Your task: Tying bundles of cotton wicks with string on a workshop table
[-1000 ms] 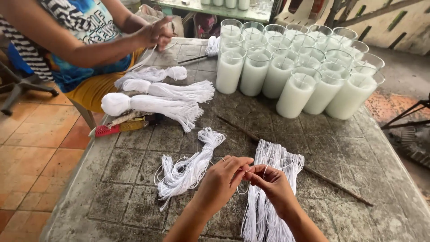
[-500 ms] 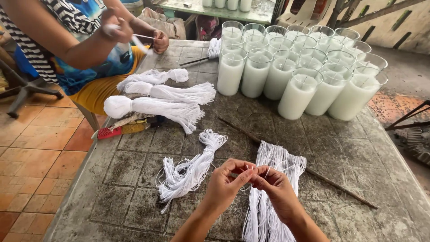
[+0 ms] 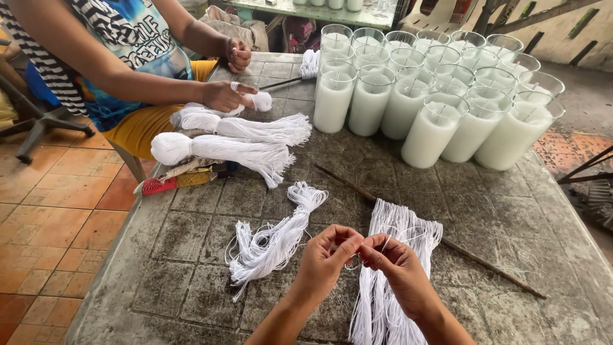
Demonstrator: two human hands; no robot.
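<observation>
My left hand (image 3: 327,262) and my right hand (image 3: 397,268) meet fingertip to fingertip at the near edge of the grey stone table (image 3: 511,223). Together they pinch a thin white wick string (image 3: 357,250) that loops down between them. Under my right hand lies a flat bunch of white wick strings (image 3: 393,255). A looser tangled bunch of white strings (image 3: 274,239) lies just left of my left hand.
A seated person at the far left has one hand (image 3: 223,96) on tied white string bundles (image 3: 223,148). Several glass candles filled with white wax (image 3: 434,96) stand at the back. A long thin stick (image 3: 440,239) lies diagonally. A red-handled tool (image 3: 169,183) rests near the left edge.
My hands stay pinched on the string, shifting slightly nearer. The seated person's hand has come down from chest height onto the string bundles.
</observation>
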